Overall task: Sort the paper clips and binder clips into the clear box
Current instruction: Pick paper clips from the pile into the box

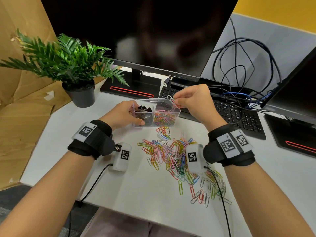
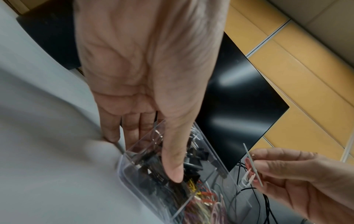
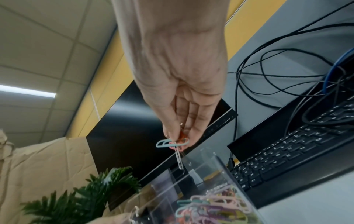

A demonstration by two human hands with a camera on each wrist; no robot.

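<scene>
A clear two-part box (image 1: 168, 115) stands on the white desk. Its left part holds black binder clips (image 1: 143, 109); its right part holds coloured paper clips (image 1: 165, 118). My left hand (image 1: 124, 115) grips the box's left end, thumb (image 2: 173, 159) on the near wall and fingers (image 2: 132, 133) behind the far side. Above the right part my right hand (image 1: 188, 98) pinches a few paper clips (image 3: 173, 144), one white clip (image 1: 171, 100) sticking out. A loose heap of coloured paper clips (image 1: 172, 156) lies on the desk between my wrists.
A potted plant (image 1: 75, 69) stands left of the box. A monitor (image 1: 145, 35) with its base (image 1: 131, 88) is behind, a keyboard (image 1: 236, 113) and tangled cables (image 1: 242, 69) to the right. A second monitor base (image 1: 294, 134) sits far right.
</scene>
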